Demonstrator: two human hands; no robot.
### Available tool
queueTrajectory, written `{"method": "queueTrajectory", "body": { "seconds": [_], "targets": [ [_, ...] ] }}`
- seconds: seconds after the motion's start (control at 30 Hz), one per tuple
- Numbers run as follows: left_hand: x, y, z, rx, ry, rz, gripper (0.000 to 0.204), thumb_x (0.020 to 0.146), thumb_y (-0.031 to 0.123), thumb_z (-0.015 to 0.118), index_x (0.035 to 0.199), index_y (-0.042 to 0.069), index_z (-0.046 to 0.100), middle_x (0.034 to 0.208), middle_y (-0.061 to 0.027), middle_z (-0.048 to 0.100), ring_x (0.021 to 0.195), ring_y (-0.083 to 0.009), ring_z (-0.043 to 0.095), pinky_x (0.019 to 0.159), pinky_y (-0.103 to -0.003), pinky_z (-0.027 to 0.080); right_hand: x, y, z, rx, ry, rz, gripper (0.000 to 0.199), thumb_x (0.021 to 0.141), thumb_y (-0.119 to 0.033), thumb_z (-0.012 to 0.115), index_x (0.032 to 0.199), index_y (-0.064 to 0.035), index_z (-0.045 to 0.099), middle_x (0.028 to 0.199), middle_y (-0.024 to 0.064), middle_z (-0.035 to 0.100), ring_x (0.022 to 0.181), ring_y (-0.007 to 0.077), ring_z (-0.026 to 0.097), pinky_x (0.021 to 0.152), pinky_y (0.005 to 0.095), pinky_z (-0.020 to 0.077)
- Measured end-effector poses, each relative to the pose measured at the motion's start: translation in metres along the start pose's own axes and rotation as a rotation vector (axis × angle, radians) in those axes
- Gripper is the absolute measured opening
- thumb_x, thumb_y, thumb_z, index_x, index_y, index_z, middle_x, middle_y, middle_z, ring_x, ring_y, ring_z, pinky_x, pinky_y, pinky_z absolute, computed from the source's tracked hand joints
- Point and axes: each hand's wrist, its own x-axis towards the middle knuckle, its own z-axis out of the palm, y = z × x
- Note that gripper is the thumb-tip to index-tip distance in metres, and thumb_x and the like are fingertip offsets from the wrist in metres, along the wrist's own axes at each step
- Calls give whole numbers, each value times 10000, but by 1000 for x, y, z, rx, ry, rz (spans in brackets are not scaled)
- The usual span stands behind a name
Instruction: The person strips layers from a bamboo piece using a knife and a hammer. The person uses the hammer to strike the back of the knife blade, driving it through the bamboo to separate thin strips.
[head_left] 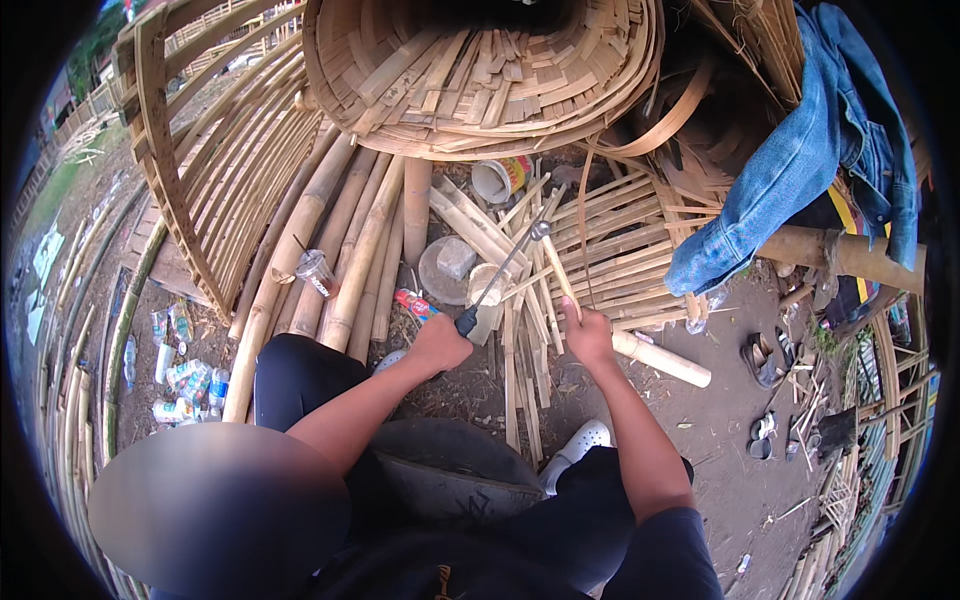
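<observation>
My left hand (440,345) is closed round the black grip of a long, thin metal tool (493,287), which slants up and to the right. My right hand (588,332) grips a slim light-coloured wooden stick (555,268) that points up and left. Where their far ends meet there is a shiny, rounded metal piece (541,230); I cannot tell to which of the two it belongs. Below them lie split bamboo strips (522,360). Left of the tool, a pale stone block (456,258) rests on a round grey base. Beside it stands a cut bamboo stump (487,282).
Bamboo poles (345,240) lie at the left, with a plastic cup (316,272) on them. A large woven bamboo basket (480,125) fills the far side. At the right hangs a denim jacket (790,170). Discarded bottles (190,380) and sandals (762,360) lie on the ground.
</observation>
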Motion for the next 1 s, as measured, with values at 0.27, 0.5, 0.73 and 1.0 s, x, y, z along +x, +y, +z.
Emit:
{"method": "queueTrajectory", "body": {
  "seconds": [0.27,0.5,0.73,1.0],
  "targets": [
    [-2,-7,-1,-13,49,-51,259,671,104,550,734,-136,623,759,-332,625,830,-446,648,771,-447,528,-5,-110,-90,459,282,-323,464,894,-101,638,527,-66,355,469,2,353,474,51,341,439,253,270],
    [-16,18,6,-81,34,-84,236,680,106,557,661,-125,603,619,-282,611,701,-405,670,696,-433,542,-13,24,-6,-122,-150,168,221,714,-150,629,741,69,630,673,257,603,671,392,627,660,427,505],
    [5,-23,7,-99,115,-91,162,705,60,543,676,-96,579,569,-200,603,502,-286,639,474,-393,495,7,-78,-76,307,150,-212,218,790,-95,600,615,18,535,510,100,496,481,153,480,488,327,402],
    [-2,-4,25,-177,96,-81,196,699,74,566,723,-119,590,607,-221,624,530,-315,654,516,-403,527,-13,34,20,-259,-176,185,186,753,-186,665,772,-1,676,715,171,666,661,309,673,664,404,531]
  ]
}}
